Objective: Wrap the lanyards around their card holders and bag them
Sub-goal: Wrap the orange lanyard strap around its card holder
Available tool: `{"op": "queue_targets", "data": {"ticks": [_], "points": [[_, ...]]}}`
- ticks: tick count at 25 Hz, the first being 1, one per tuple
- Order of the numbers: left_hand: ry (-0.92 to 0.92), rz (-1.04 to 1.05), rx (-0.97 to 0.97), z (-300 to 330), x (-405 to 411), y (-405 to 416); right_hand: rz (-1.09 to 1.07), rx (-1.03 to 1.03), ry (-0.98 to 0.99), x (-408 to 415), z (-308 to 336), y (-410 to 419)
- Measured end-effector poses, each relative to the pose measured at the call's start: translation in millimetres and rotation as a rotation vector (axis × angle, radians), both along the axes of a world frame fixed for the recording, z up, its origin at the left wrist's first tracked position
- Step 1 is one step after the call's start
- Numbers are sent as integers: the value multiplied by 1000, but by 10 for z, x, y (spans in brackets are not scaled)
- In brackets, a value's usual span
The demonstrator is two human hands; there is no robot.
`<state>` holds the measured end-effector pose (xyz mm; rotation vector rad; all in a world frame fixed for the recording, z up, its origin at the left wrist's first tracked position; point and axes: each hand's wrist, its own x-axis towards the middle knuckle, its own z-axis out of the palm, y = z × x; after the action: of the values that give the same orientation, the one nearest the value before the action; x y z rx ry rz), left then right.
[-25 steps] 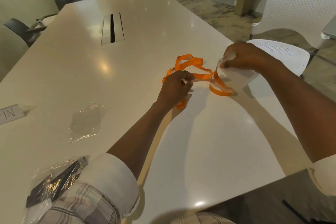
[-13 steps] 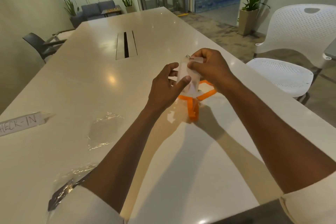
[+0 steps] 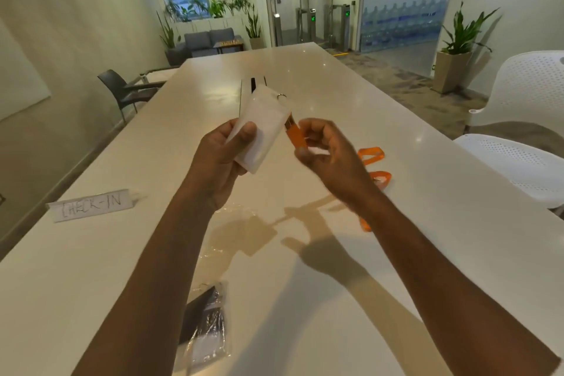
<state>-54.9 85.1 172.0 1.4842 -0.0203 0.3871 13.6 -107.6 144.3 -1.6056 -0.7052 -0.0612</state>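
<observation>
The left hand grips a clear card holder above the table, thumb pressed on its front, the holder tilted toward 1 o'clock with a metal ring at its top corner. At 3 o'clock of the holder, the right hand pinches the orange lanyard just beside the holder's edge. The strap's loops lie on the table at 4 o'clock. A bagged black lanyard rests at 6 o'clock, an empty bag above it, a sign at 9 o'clock.
</observation>
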Motion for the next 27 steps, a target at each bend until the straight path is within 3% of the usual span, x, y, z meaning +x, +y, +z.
{"op": "queue_targets", "data": {"ticks": [2, 9, 13, 20, 22, 25, 27], "points": [[30, -10, -23, 13, -47, 69, 15, -80, -30, -88, -41, 234], [315, 187, -343, -163, -70, 64, -26, 119, 103, -269, -217, 446], [301, 160, -505, -295, -3, -30, -136, -26, 110, -305, -312, 544], [129, 481, 10, -567, 252, -108, -152, -373, 214, -419, -325, 663], [104, 551, 98, -669, 315, -73, -91, -539, 169, -435, -329, 672], [64, 571, 208, -756, 363, -91, 36, -947, -23, -438, -243, 713], [14, 534, 254, -801, 397, -80, 60, -1076, -106, -418, -99, 710]]}}
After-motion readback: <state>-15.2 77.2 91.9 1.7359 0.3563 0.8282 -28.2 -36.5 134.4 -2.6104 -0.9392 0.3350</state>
